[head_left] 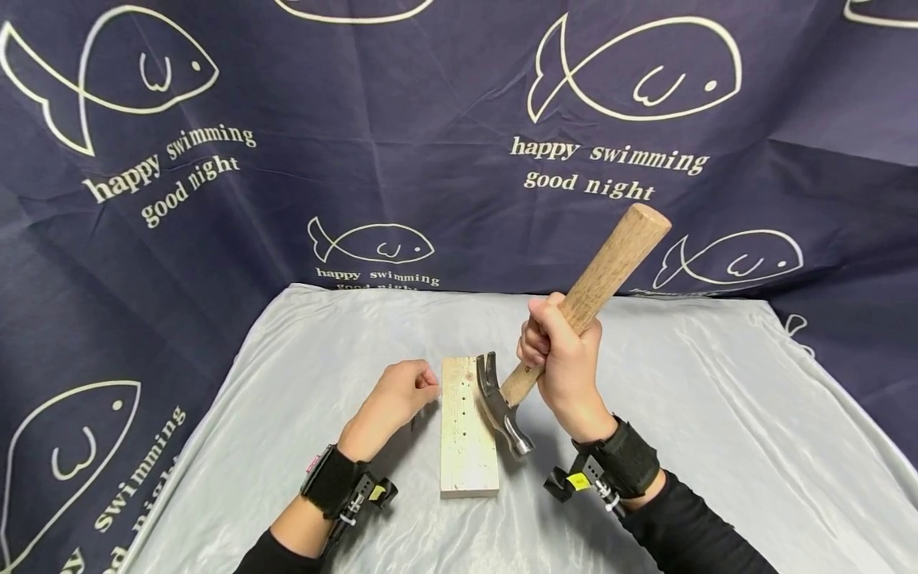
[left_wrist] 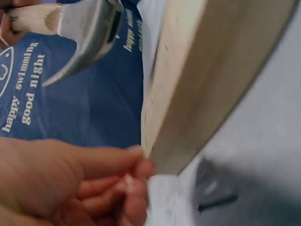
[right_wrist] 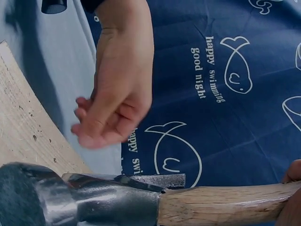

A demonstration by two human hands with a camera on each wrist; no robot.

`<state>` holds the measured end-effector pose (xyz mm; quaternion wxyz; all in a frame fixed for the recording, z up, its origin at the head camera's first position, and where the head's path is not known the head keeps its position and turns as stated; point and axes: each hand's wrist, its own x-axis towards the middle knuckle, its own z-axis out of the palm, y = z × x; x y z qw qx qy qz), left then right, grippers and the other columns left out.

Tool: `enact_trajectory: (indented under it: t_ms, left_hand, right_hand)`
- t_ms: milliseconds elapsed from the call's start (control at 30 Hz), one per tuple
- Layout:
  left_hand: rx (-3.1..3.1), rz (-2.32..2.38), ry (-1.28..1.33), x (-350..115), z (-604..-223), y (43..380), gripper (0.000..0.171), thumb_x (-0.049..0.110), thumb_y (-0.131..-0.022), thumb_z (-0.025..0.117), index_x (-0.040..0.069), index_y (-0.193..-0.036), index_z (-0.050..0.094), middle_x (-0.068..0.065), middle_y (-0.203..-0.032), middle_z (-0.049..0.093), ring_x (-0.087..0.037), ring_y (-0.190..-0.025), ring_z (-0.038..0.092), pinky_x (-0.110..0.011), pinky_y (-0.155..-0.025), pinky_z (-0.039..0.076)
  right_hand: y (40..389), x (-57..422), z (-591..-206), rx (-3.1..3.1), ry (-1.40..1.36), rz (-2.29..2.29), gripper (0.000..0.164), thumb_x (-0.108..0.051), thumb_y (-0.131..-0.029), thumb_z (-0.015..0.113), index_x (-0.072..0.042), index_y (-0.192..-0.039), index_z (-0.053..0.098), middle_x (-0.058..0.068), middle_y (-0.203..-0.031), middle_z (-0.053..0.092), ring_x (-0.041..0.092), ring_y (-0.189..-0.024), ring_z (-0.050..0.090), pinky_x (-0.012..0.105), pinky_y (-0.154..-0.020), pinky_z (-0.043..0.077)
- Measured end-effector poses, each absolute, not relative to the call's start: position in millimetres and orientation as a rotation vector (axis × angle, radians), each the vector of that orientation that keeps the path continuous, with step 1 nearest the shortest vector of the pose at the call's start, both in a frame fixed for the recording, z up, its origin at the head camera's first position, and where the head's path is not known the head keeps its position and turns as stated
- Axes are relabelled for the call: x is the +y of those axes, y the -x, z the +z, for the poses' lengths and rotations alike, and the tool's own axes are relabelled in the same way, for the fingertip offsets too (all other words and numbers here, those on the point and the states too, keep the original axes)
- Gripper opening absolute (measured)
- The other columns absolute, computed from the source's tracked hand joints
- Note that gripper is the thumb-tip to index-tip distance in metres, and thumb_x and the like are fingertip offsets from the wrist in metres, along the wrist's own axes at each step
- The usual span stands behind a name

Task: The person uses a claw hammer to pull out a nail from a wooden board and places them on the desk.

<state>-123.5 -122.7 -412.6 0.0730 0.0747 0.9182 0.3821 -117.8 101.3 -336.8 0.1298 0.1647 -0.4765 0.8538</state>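
Right hand (head_left: 566, 359) grips hammer (head_left: 595, 287) by its handle (head_left: 622, 247); left hand (head_left: 396, 392), fingers curled, nothing visible held, beside wooden block (head_left: 468, 458). Hammer head (head_left: 497, 403) near block's right edge. Probably head-heavy, stiff, sturdy; best held toward handle's far end.

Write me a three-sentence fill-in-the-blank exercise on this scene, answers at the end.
The right hand grips a ____ by its wooden handle.
In the head view, the left hand is to the ____ of the wooden block.
Above "happy swimming", the dark backdrop shows an outlined ____.

Missing words: hammer; left; fish.
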Motion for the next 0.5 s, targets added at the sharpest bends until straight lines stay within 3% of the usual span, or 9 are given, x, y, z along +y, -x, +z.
enact_trajectory:
  t_ms: [133, 267, 500]
  left_hand:
    - [2.744, 1.221, -0.332, -115.5, -411.9, 126.6, 0.003, 0.010, -0.098, 0.068, 0.008, -0.100, 0.069, -0.008, -0.084, 0.071, -0.013, -0.061, 0.058, -0.028, -0.065, 0.052]
    - [2.776, 1.259, -0.350, -109.8, -411.5, 129.0, 0.006, 0.008, -0.097, 0.067, 0.010, -0.102, 0.070, -0.001, -0.083, 0.070, -0.009, -0.067, 0.058, -0.028, -0.070, 0.052]
    - [2.576, 1.445, -0.353, -98.5, -407.8, 126.9, 0.014, 0.007, -0.097, 0.067, 0.007, -0.110, 0.070, -0.004, -0.092, 0.069, -0.017, -0.078, 0.065, -0.030, -0.069, 0.058]
  right_hand:
    - [117.4, 101.4, -336.0, -1.396, -0.490, 2.491, 0.037, -0.006, -0.099, 0.056, -0.013, -0.067, 0.041, -0.004, -0.048, 0.029, 0.014, -0.039, 0.022, 0.030, -0.041, 0.018]
    - [117.6, 102.1, -336.2, -1.412, -0.502, 2.496, 0.036, -0.008, -0.100, 0.057, -0.013, -0.067, 0.042, -0.004, -0.048, 0.029, 0.011, -0.039, 0.024, 0.029, -0.041, 0.019]
    - [119.2, 102.4, -335.5, -1.392, -0.508, 2.499, 0.037, -0.009, -0.100, 0.057, -0.013, -0.068, 0.040, -0.004, -0.048, 0.030, 0.011, -0.039, 0.025, 0.029, -0.040, 0.019]
